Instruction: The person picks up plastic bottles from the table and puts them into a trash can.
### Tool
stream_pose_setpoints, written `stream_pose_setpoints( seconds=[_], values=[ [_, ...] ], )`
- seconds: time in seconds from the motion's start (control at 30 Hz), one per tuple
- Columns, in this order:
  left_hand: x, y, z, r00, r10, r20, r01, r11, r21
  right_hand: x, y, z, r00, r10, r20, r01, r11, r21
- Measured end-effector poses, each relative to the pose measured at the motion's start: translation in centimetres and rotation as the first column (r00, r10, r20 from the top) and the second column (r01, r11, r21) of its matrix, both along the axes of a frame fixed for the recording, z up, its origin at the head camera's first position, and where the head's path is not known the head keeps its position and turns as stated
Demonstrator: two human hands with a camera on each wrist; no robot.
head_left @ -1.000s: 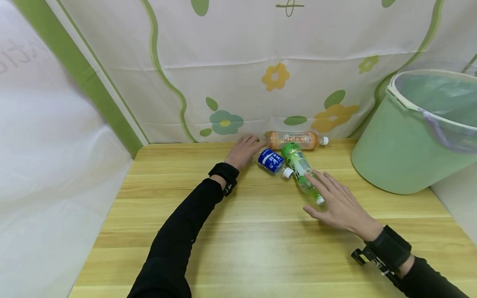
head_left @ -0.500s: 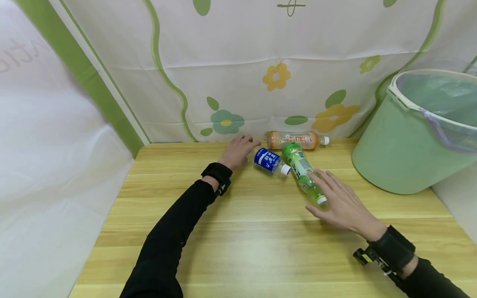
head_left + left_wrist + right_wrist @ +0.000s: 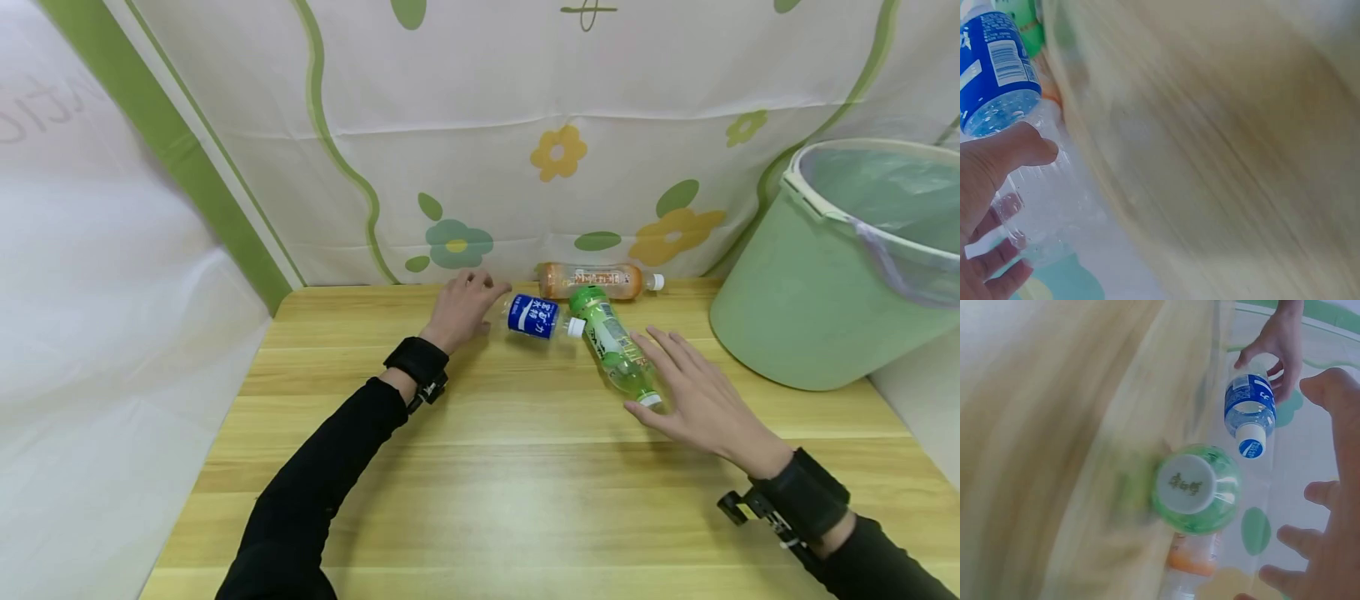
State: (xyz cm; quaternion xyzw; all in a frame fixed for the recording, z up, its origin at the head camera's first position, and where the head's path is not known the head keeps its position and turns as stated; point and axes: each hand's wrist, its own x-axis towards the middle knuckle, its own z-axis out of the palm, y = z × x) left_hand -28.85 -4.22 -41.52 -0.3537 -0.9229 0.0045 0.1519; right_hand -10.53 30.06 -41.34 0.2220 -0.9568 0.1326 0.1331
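My left hand holds the clear base end of a plastic bottle with a blue label, which lies on its side with its white cap pointing right. In the left wrist view, thumb and fingers stand on either side of the clear plastic. My right hand hovers with spread fingers beside a green-labelled plastic bottle. The green bottle's white cap faces the right wrist camera, apart from the fingers. Behind it, an orange-labelled plastic bottle lies along the back edge of the table.
A tall light-green bin with a clear liner stands at the right of the wooden table. White cloth printed with flowers hangs right behind the table, and plain white cloth covers the left side.
My left hand has drawn left with the blue-labelled bottle, whose cap end has swung toward the back. My right hand has shifted slightly right. The green and orange bottles stay almost in place.
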Motion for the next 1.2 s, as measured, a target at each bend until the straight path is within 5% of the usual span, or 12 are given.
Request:
stream_pose_setpoints(
  seconds=[0.73, 1.2],
  values=[
    [9.4, 6.7, 2.9, 0.978, -0.141, -0.155, 0.141, 0.99, -0.008, -0.4, -0.8, 1.9, 0.993, 0.056, -0.106, -0.055, 0.998, 0.011],
    [12.3, 8.6, 3.1, 0.962, -0.198, -0.189, 0.205, 0.978, 0.02, 0.0, -1.4, 2.0, 0.984, 0.109, -0.144, -0.11, 0.994, 0.001]
  ],
)
